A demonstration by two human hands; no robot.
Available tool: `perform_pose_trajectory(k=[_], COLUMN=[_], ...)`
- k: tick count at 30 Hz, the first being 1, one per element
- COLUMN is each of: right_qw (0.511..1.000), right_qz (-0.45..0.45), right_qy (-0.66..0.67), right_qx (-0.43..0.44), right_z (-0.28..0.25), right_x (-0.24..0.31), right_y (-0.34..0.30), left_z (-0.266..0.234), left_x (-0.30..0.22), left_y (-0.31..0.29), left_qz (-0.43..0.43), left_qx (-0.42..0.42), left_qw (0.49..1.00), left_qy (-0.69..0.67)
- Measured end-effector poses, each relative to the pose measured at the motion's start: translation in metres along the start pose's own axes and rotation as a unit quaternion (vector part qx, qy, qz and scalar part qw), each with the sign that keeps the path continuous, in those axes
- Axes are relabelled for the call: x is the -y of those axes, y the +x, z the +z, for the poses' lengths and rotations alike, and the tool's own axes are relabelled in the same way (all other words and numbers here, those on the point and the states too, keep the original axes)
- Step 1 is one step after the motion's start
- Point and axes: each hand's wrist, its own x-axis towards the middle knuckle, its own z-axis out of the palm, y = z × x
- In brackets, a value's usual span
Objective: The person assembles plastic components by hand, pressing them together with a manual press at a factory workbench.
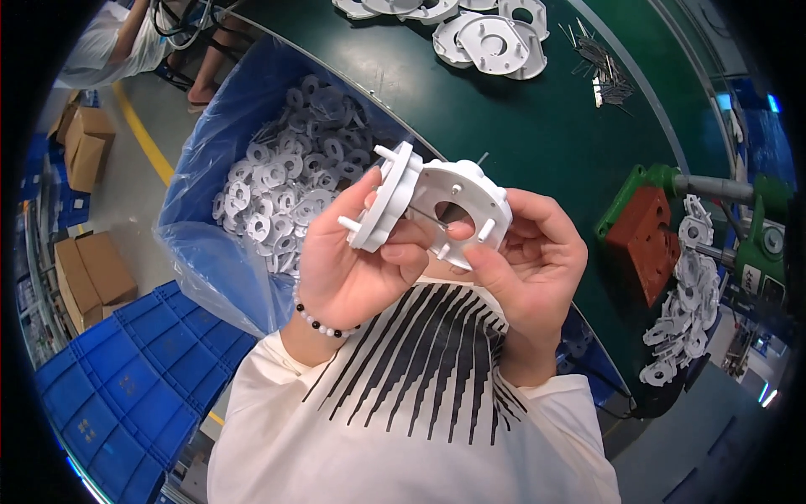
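My left hand is closed round a white plastic plate with pegs, tilted nearly on edge. In my right hand is a second white plastic plate with a round centre hole, gripped between thumb and fingers, its pegs facing me. The two plates are close together in front of my chest; whether they touch I cannot tell. A thin metal pin sticks up behind the right plate's upper edge. A fingertip shows through the centre hole.
White plates lie stacked at the green table's far side, beside loose metal pins. A green press with a brown block stands right, near white rings. Left are a blue-lined bin, blue crates, cartons and another person.
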Motion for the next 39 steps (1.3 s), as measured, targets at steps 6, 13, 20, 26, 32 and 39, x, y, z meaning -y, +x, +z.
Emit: perform_pose_trajectory(k=[6, 13, 20, 26, 32, 39], right_qw=[0.997, 0.994, 0.96, 0.924, 0.872, 0.87], right_qz=[0.036, -0.071, -0.186, -0.199, -0.318, -0.342], right_qy=[0.061, -0.072, -0.205, -0.327, -0.372, -0.355], right_qx=[0.003, -0.033, -0.037, -0.026, -0.019, -0.006], right_z=[-0.002, 0.0, -0.002, 0.001, -0.005, -0.003], right_x=[0.005, -0.006, -0.004, 0.008, 0.002, 0.006], right_y=[-0.001, -0.002, 0.001, 0.002, 0.001, -0.003], left_z=[0.003, -0.003, 0.012, -0.007, -0.018, -0.02], left_x=[0.0, 0.001, 0.008, 0.01, 0.012, 0.018], left_y=[0.0, -0.001, 0.0, 0.0, 0.004, 0.004], left_qz=[-0.028, 0.003, 0.026, 0.057, 0.096, 0.096], left_qx=[0.002, 0.024, -0.084, 0.025, 0.158, 0.199], left_qw=[1.0, 0.998, 0.983, 0.976, 0.95, 0.943], left_qy=[-0.008, 0.056, 0.158, 0.207, 0.251, 0.25])
